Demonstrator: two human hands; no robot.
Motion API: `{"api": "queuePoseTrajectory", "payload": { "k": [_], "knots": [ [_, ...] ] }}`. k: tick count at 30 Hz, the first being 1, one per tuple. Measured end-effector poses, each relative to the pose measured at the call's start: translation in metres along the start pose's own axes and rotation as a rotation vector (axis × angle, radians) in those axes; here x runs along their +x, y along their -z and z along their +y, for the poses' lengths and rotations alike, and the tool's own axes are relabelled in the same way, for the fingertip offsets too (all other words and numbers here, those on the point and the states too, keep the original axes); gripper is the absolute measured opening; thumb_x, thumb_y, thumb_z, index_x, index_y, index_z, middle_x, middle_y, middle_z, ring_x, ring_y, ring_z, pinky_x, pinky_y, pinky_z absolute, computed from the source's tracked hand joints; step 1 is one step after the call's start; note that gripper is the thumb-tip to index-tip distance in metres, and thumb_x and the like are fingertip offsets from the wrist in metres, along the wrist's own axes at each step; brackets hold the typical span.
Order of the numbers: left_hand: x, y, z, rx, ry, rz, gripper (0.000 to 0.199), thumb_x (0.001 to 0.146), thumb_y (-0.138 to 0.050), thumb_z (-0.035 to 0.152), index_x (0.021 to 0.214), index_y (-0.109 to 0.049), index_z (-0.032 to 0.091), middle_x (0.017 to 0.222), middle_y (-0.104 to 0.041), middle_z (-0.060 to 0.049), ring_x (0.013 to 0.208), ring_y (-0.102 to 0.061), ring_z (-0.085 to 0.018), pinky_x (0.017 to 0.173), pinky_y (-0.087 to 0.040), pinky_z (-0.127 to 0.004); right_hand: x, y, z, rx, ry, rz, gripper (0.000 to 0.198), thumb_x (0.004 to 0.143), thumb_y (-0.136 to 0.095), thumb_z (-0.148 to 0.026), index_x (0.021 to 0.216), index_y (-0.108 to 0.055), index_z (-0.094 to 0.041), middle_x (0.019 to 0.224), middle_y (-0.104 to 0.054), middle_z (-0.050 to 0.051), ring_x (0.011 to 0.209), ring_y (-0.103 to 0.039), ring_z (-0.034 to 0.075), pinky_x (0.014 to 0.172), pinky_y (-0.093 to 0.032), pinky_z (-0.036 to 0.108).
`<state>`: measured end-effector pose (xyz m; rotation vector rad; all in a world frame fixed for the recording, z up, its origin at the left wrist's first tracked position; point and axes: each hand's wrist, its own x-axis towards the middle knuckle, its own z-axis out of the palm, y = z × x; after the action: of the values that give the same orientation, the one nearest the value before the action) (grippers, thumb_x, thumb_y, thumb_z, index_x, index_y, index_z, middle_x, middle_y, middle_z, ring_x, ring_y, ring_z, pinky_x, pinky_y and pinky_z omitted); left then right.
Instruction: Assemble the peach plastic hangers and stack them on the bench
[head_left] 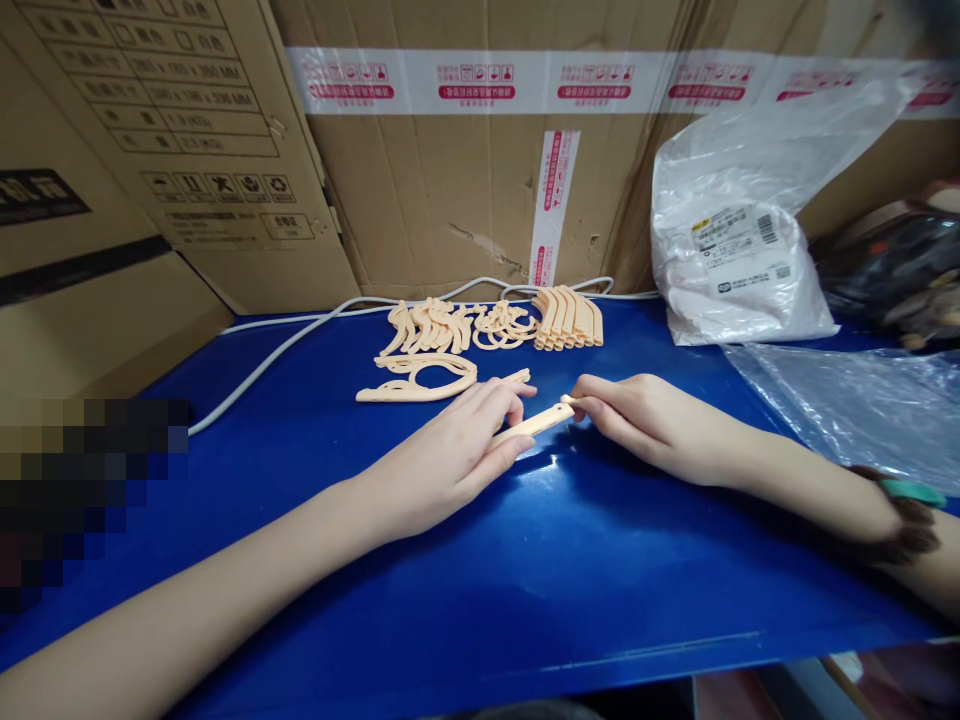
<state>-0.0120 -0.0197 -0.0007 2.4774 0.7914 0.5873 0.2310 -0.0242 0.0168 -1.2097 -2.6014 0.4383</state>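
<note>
Blue bench: spreading beneath both forearms.

Left hand: fingers bending round a cream bar, thumb pressing on its near side; the bar is slanting over the bench, its holed end pointing toward the other hand.

Right hand: fingers pinching a small cream piece at that end.

Handling: bracing the bar near its hole and lining the small piece up before pressing would probably be serving best; forcing it could be risking a crack.

Obscured: left fingers are covering much of the bar; right fingers are hiding the small piece, leaving its seating unclear. Farther off, ring-shaped hooks are overlapping, uncountable, between curved parts and stacked arms. A plastic bag is clouding its contents.
</note>
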Motion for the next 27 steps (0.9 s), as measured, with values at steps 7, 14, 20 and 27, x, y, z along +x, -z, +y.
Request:
{"api": "queuePoseTrajectory", "payload": {
  "k": [7, 14, 20, 27],
  "knots": [
    [0.0, -0.001, 0.001, -0.006, 0.007, 0.014, 0.015, 0.101, -0.035, 0.031, 0.096, -0.045, 0.022, 0.133, -0.051, -0.01, 0.138, -0.036, -0.022, 0.107, -0.035, -0.04, -0.001, -0.002, 0.0, 0.109, -0.022, 0.016, 0.035, 0.101, -0.027, -0.04, 0.083, -0.049, -0.019, 0.065, -0.052, -0.002, 0.056, -0.046, 0.012, 0.057, -0.033, 0.026],
    [0.001, -0.002, -0.003, 0.064, -0.03, 0.018, 0.02, 0.101, -0.034, 0.029, 0.108, -0.051, 0.021, 0.138, -0.048, -0.01, 0.139, -0.034, -0.021, 0.113, -0.032, -0.042, 0.003, -0.005, -0.001, 0.219, -0.011, 0.021, 0.038, 0.098, -0.036, -0.048, 0.086, -0.057, -0.018, 0.068, -0.054, -0.002, 0.059, -0.048, 0.012, 0.056, -0.036, 0.023],
    [0.0, -0.004, -0.006, 0.161, -0.076, 0.01, 0.029, 0.102, -0.032, 0.029, 0.119, -0.053, 0.021, 0.143, -0.045, -0.008, 0.139, -0.033, -0.019, 0.116, -0.029, -0.039, 0.002, -0.008, -0.003, 0.14, 0.025, 0.052, 0.036, 0.101, -0.034, -0.043, 0.09, -0.057, -0.018, 0.07, -0.058, 0.0, 0.059, -0.051, 0.012, 0.059, -0.036, 0.023],
    [-0.001, -0.004, -0.008, 0.194, -0.097, -0.007, 0.03, 0.102, -0.031, 0.029, 0.118, -0.054, 0.019, 0.141, -0.047, -0.008, 0.137, -0.036, -0.02, 0.115, -0.03, -0.038, -0.001, -0.014, -0.001, -0.118, 0.07, 0.08, 0.038, 0.102, -0.029, -0.04, 0.093, -0.057, -0.017, 0.077, -0.064, 0.004, 0.061, -0.057, 0.014, 0.058, -0.036, 0.026]
  ]
}}
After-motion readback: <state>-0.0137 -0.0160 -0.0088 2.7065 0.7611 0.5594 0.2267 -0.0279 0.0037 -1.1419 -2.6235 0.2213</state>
